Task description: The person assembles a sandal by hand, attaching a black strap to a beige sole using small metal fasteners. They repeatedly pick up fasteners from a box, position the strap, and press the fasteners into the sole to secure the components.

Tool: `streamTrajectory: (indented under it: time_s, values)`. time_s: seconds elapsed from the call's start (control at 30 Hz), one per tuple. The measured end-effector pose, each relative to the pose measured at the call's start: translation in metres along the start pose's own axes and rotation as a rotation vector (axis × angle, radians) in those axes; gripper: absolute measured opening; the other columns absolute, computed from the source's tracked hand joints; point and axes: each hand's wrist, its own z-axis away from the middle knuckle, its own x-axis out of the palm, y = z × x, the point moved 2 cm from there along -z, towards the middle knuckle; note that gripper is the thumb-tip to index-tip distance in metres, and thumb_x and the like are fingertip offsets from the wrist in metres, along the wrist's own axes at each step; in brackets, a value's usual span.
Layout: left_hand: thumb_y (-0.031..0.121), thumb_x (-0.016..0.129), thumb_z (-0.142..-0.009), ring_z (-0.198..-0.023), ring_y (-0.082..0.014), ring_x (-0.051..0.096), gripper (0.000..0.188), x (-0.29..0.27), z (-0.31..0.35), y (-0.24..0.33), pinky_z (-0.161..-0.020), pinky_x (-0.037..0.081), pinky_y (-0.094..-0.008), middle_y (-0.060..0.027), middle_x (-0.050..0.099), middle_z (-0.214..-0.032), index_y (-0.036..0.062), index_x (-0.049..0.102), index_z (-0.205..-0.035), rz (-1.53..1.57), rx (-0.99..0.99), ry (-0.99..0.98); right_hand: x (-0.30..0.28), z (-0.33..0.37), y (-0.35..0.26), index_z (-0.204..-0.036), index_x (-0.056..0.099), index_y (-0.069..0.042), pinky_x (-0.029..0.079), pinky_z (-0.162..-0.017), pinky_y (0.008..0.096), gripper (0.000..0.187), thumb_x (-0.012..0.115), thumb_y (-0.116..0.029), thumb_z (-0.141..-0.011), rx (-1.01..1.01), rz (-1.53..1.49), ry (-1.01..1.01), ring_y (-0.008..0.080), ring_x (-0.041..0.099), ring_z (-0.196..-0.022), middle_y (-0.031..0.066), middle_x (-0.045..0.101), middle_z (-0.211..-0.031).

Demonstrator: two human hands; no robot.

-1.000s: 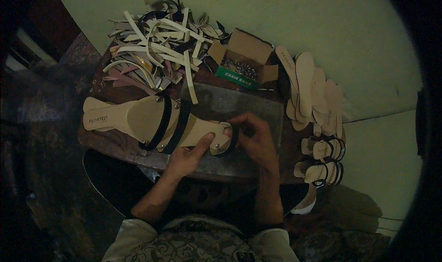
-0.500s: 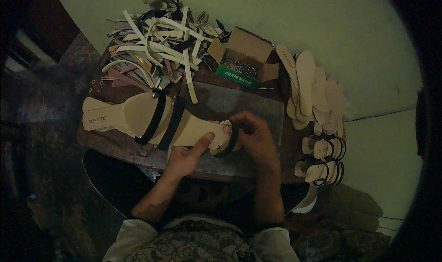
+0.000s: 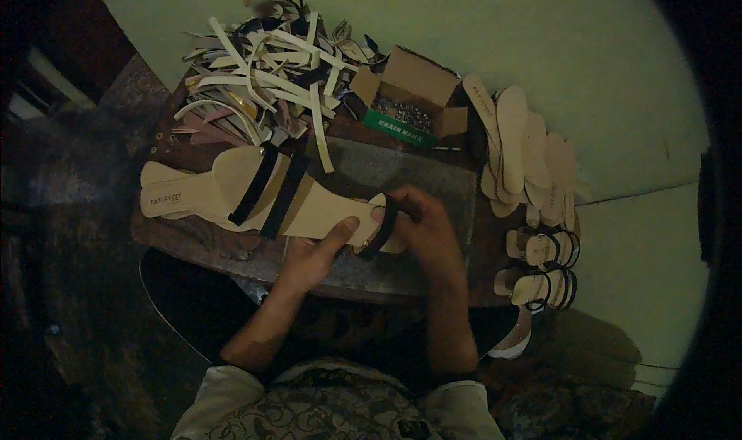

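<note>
A tan sandal sole (image 3: 328, 208) lies across the bench in front of me, with black straps (image 3: 286, 196) over it. More sole pieces lie against it at the left, and how they overlap is hard to tell. My left hand (image 3: 309, 260) is closed on the near edge of the sandal, thumb on top and fingers underneath. Closed around the black strap (image 3: 379, 231) at its right end is my right hand (image 3: 421, 222). Some of its fingers are tucked under that strap and hidden.
Cut strips (image 3: 263, 76) in cream, grey and black are heaped at the back left. Beside them an open cardboard box (image 3: 402, 123) holds small metal nails. Loose tan soles (image 3: 514, 142) lie at the right, above small strapped sandals (image 3: 541, 250). A dark flat slab (image 3: 433, 177) sits on the bench.
The sandal has turned a little in my hands, and its straps now show at a different slant with fewer studs visible. My right fingers have shifted slightly on the right-end strap.
</note>
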Motion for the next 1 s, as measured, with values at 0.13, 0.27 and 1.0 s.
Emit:
streamTrajectory:
  time_s: [0.13, 0.27, 1.0]
  values:
    - [0.013, 0.062, -0.086, -0.094, -0.0156, 0.060, 0.025, -0.003, -0.002, -0.009, -0.082, 0.047, -0.0294, -0.0073, 0.063, -0.102, -0.0006, 0.059, -0.107, 0.070, -0.026, 0.017, 0.006, 0.010, -0.027, -0.108, 0.059, -0.005, 0.044, -0.085, 0.0309, 0.036, 0.066, -0.004, -0.073, -0.400, 0.411, 0.134, 0.0176, 0.057, -0.096, 0.0074, 0.060, -0.101]
    - [0.013, 0.063, -0.085, -0.094, -0.0161, 0.059, 0.026, 0.001, 0.000, -0.004, -0.083, 0.047, -0.0292, -0.0078, 0.063, -0.102, -0.0002, 0.059, -0.107, 0.133, -0.078, 0.006, 0.000, 0.017, -0.026, -0.109, 0.061, -0.011, 0.040, -0.094, 0.0371, 0.041, 0.068, -0.004, -0.068, -0.440, 0.524, 0.065, 0.0288, 0.052, -0.106, 0.0094, 0.056, -0.109]
    - [0.012, 0.059, -0.088, -0.076, -0.0090, 0.054, 0.019, 0.020, 0.015, 0.008, -0.071, 0.044, -0.0248, -0.0010, 0.058, -0.083, 0.0024, 0.058, -0.104, 0.148, 0.016, 0.017, -0.019, 0.096, -0.021, -0.119, 0.049, -0.004, 0.044, -0.090, 0.0348, 0.060, 0.078, -0.016, -0.069, -0.246, 0.348, 0.193, 0.0217, 0.055, -0.103, 0.0114, 0.057, -0.110]
